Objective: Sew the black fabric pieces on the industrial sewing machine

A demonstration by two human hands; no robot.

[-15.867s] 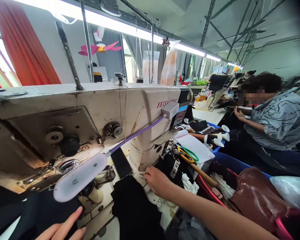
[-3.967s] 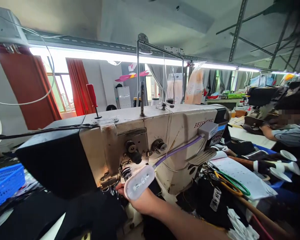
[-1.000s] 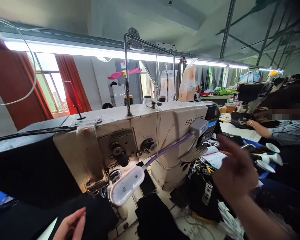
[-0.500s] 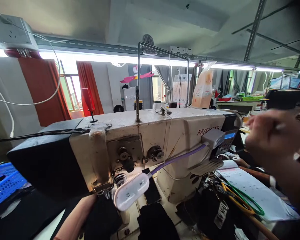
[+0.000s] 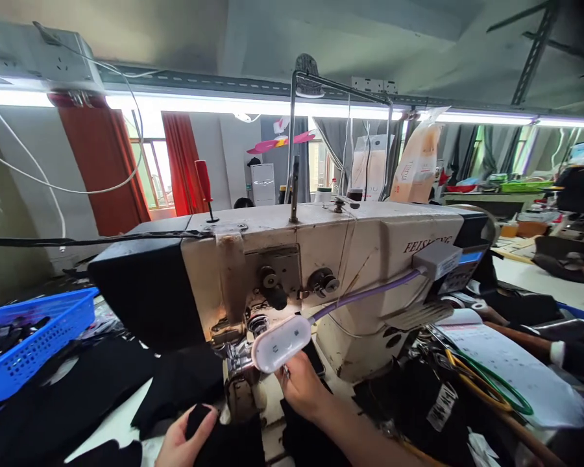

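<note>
A cream sewing machine (image 5: 350, 259) fills the middle of the view, with a white lamp head (image 5: 281, 342) on a purple stalk in front of its needle area. My left hand (image 5: 185, 441) pinches a piece of black fabric (image 5: 224, 441) at the bottom edge, just below the presser foot (image 5: 236, 363). My right hand (image 5: 302, 389) reaches in under the lamp beside the needle area, fingers closed on something thin; what it is I cannot make out. More black fabric (image 5: 180, 386) lies left of the needle.
A blue plastic basket (image 5: 34, 337) with dark pieces stands at the left. To the right lie green and yellow scissors (image 5: 486, 389) on a printed sheet (image 5: 511, 370), plus tagged black garments (image 5: 418, 402). A red-handled screwdriver (image 5: 204, 188) stands on the machine top.
My right hand came down from mid-air at the right to under the lamp by the needle. My left hand shifted right and lower, still on black fabric. The view swung slightly left.
</note>
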